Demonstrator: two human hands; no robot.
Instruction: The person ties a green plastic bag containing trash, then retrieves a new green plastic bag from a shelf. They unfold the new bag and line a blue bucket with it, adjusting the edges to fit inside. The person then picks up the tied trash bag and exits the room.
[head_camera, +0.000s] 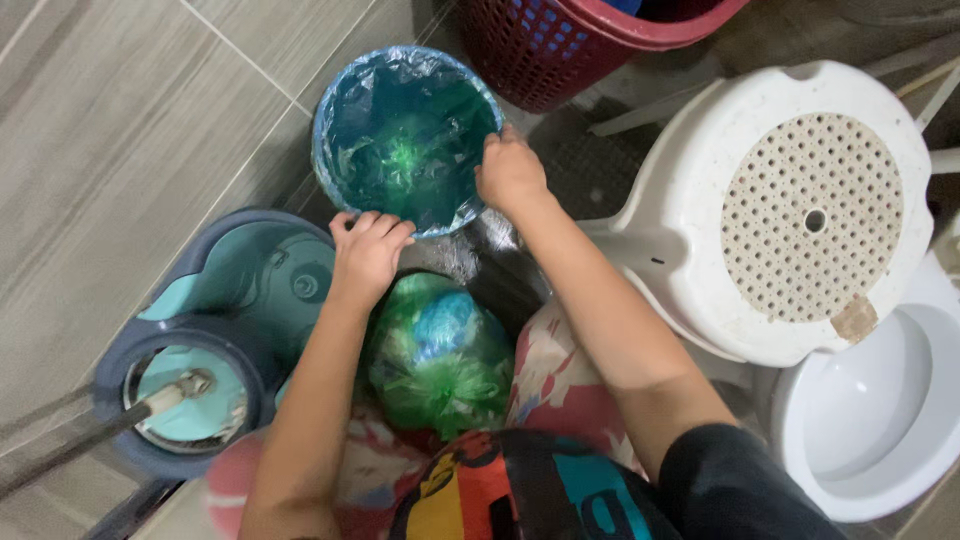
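Left hand (366, 250): fingers curled over the near rim of the bin, gripping the liner edge there.
Right hand (510, 172): closed on the right side of the bin rim, pinching the liner against it; forearm runs down toward the bottom right of the view.
Bin (330, 110): small, round, standing upright on the floor at top centre, between the two hands; seen from above.
Liner (405, 140): translucent blue-green plastic bag, fitted inside the bin, its edge folded out over the rim all round; crumpled at the bottom.
Full bag (440, 365): green plastic, tied and bulging, with blue showing through; lies just below the bin, between the forearms and against the person's knees.
Mop bucket (235, 300): grey and pale teal, two round wells; stands left of the bin, just beside the left hand.
Mop handle (70, 445): metal pole, rising from the lower well and leaving the view at the bottom left.
Basket (560, 45): dark red plastic, perforated wall, behind the bin at the top edge.
Stool (790, 210): white plastic, round perforated seat with a centre hole, right of the right forearm.
Toilet bowl (880, 420): white, partly under the stool, bottom right.
Floor (110, 130): grey tiles, long joints running diagonally.
Clothing (520, 495): bright, multicoloured print, bottom centre.
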